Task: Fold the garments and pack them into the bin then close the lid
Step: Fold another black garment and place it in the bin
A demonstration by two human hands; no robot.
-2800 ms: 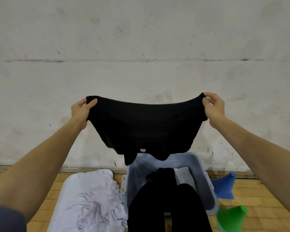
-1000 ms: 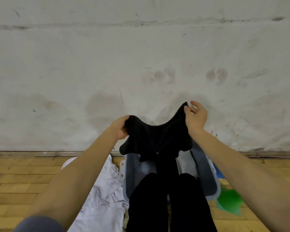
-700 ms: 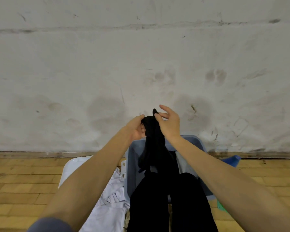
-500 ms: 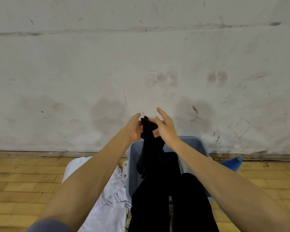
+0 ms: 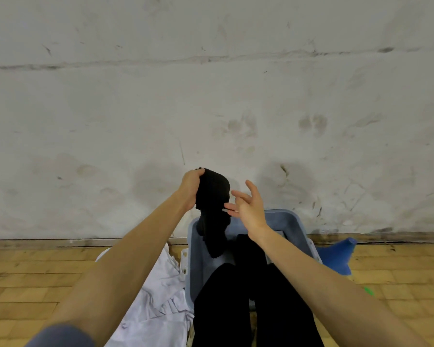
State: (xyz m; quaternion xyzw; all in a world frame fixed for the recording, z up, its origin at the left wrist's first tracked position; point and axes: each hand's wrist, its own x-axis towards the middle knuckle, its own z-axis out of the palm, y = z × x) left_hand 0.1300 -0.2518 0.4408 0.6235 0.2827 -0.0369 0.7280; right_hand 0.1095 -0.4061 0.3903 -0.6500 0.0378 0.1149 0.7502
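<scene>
Head view: folding step in hand, midway through one piece. Left hand (image 5: 191,187) clamped on the top of a black garment (image 5: 212,209), fingers curled round the bunched cloth, holding it up above the far left corner of the bin (image 5: 296,221). Garment hanging in a narrow doubled strip, lower end dangling inside the bin's rim. Right hand (image 5: 248,206) just right of the strip, fingers spread and apart, fingertips at or very near the cloth edge, gripping nothing; contact hard to judge. Bin open, grey-blue, standing on the wooden floor (image 5: 23,279) against the wall (image 5: 211,96). More dark cloth (image 5: 248,254) already lying within the bin, and a dark mass, possibly trousers or the person's own legs, draped over its near rim; hard to tell which. White lid (image 5: 183,261) lying left of the bin, touching its side, with pale garments (image 5: 158,296) heaped on it. Blue cone (image 5: 341,256) right of the bin, with a bit of green beyond it. Next move, by judgement: right hand catching the hanging lower end, doubling it up once more, then lowering the bundle flat into the bin. Pale garments not yet folded, lid not yet on; task likely well short of done.
</scene>
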